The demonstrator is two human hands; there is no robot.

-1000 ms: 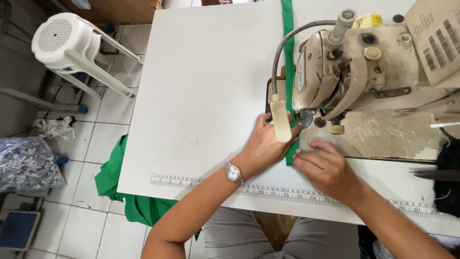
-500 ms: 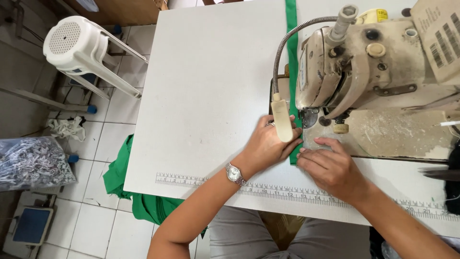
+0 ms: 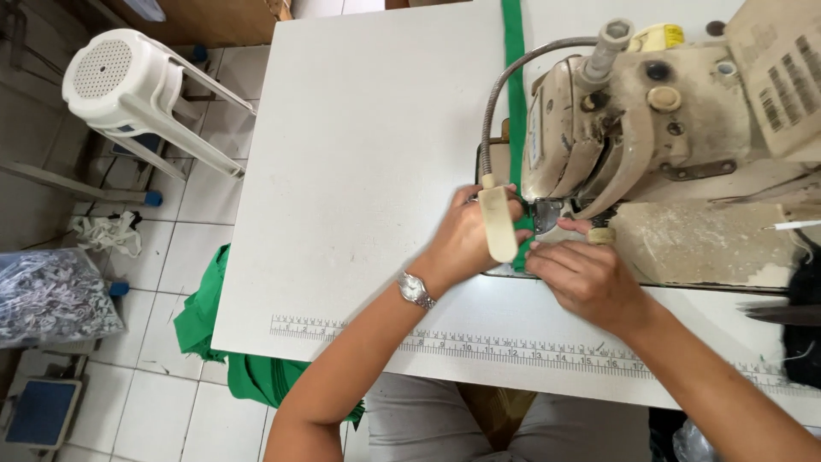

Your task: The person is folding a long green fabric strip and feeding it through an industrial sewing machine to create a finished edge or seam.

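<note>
A narrow green fabric strip (image 3: 514,77) runs from the table's far edge down under the head of a worn cream sewing machine (image 3: 658,111). My left hand (image 3: 466,239), with a wristwatch, presses the strip flat just left of the presser foot, partly behind the machine's small lamp head (image 3: 498,224) on a flexible neck. My right hand (image 3: 586,275) pinches the strip's near end right in front of the foot. The needle area is mostly hidden by my fingers.
A printed ruler (image 3: 479,344) runs along the white table's (image 3: 359,154) front edge. More green fabric (image 3: 205,316) hangs off the front left corner. A white plastic stool (image 3: 128,85) lies tipped on the tiled floor at left, near a bag of scraps (image 3: 47,295).
Both hands have slid a little away from me, toward the presser foot, along the green strip. The view has shifted slightly.
</note>
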